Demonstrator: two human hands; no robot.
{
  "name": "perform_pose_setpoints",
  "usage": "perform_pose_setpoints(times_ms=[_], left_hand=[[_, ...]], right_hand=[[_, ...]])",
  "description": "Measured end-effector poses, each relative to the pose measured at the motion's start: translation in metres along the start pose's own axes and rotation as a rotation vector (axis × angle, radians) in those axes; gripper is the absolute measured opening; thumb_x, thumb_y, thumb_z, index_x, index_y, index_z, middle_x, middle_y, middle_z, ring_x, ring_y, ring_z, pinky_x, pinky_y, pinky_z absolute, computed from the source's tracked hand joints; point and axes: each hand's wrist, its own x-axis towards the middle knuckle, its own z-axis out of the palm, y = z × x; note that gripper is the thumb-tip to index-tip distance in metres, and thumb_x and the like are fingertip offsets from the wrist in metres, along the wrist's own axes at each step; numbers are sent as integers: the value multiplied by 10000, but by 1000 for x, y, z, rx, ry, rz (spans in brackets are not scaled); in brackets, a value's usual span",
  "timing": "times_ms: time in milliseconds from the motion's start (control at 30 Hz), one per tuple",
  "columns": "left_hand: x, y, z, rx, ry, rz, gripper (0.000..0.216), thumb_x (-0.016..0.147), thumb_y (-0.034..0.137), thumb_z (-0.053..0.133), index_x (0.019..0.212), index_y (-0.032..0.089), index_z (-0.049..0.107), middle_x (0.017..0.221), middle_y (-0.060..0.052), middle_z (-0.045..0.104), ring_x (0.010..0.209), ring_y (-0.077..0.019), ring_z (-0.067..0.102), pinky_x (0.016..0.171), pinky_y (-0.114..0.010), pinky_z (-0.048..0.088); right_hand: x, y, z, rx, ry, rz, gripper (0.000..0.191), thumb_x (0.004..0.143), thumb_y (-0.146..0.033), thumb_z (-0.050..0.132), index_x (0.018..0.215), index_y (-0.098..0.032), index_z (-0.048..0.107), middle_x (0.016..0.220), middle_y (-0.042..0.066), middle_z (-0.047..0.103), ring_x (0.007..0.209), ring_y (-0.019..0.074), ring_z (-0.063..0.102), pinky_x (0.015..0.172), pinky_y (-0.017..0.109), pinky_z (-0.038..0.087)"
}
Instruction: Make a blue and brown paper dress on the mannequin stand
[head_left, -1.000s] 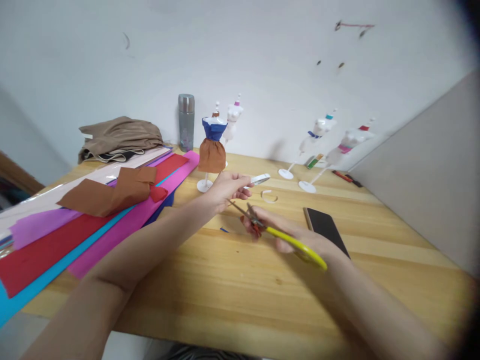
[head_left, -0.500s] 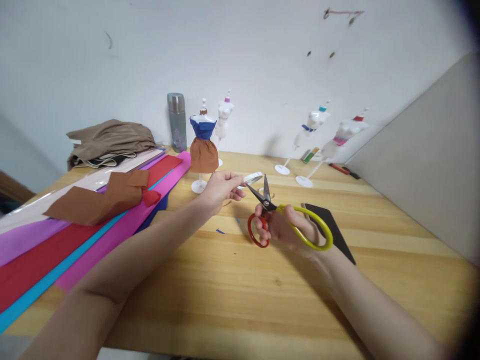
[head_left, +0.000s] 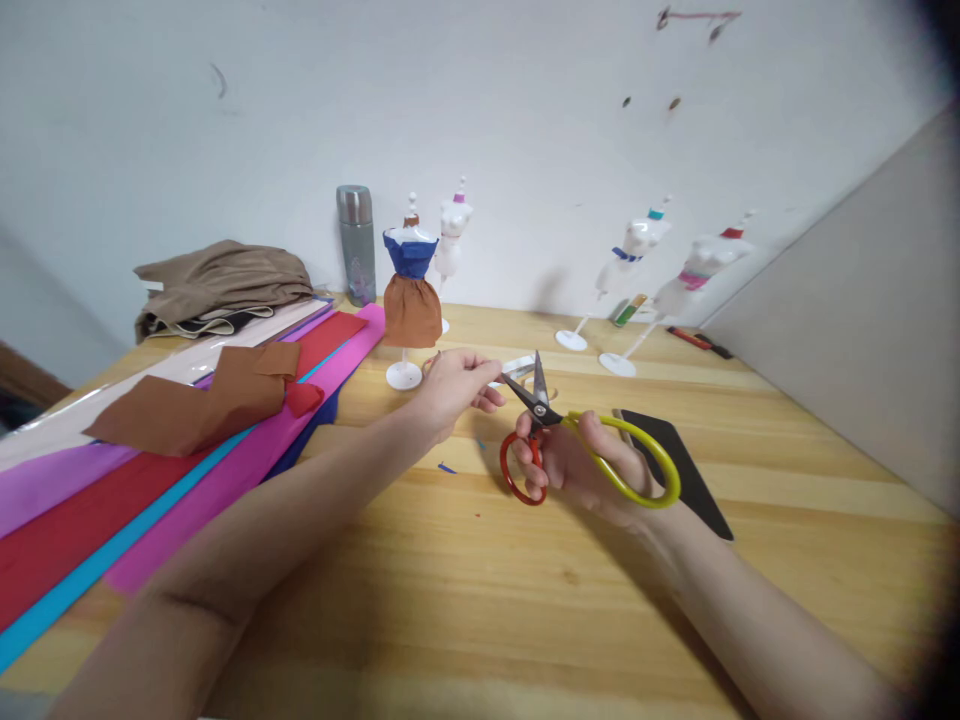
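My left hand (head_left: 465, 385) is closed in a pinch at a thin white roll of tape (head_left: 519, 370), partly hidden behind the fingers and blades. Scissors (head_left: 538, 408) with one yellow and one red handle are in my right hand (head_left: 581, 462), fingers through the loops. Their blades are spread, one tip close to my left fingertips. Behind my left hand stands a small white dress form (head_left: 411, 285) wearing a blue paper top and a gathered brown skirt. A scrap of blue paper (head_left: 447, 468) lies on the table below the hands.
Coloured paper sheets (head_left: 199, 510) and brown pieces (head_left: 202, 395) cover the left side, near folded cloth (head_left: 225, 275) and a flask (head_left: 355, 245). More dress forms (head_left: 637, 240) stand along the back. A black flat object (head_left: 679, 470) lies beside my right wrist.
Both hands, the tape and the scissors sit slightly further right and lower in view, as does most of the scene. My left fingertips are closer to the blade tip; the blades stay spread.
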Motion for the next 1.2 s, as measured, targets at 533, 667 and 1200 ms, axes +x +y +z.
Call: perform_pose_setpoints(times_ms=[533, 667, 1200], left_hand=[[-5, -6, 10, -84, 0, 17, 237, 954, 68, 530, 730, 137, 572, 671, 12, 610, 636, -68, 609, 658, -190, 495], [-5, -9, 11, -83, 8, 32, 240, 945, 81, 558, 712, 137, 559, 656, 16, 604, 621, -69, 605, 654, -193, 485], [-3, -5, 11, -76, -49, 28, 265, 938, 71, 587, 678, 117, 564, 661, -10, 625, 638, -84, 624, 733, -244, 519]], right_hand=[[8, -1, -2, 36, 16, -93, 641, 740, -810, 613, 987, -220, 565, 782, 17, 505, 621, 158, 468, 588, 317, 443], [9, 7, -1, 44, 51, -121, 569, 764, -757, 640, 971, -232, 573, 761, 13, 526, 588, 149, 474, 558, 306, 438], [19, 33, 1, -152, 274, -188, 519, 823, -752, 597, 887, -247, 500, 405, -120, 398, 281, 83, 305, 292, 204, 263]])
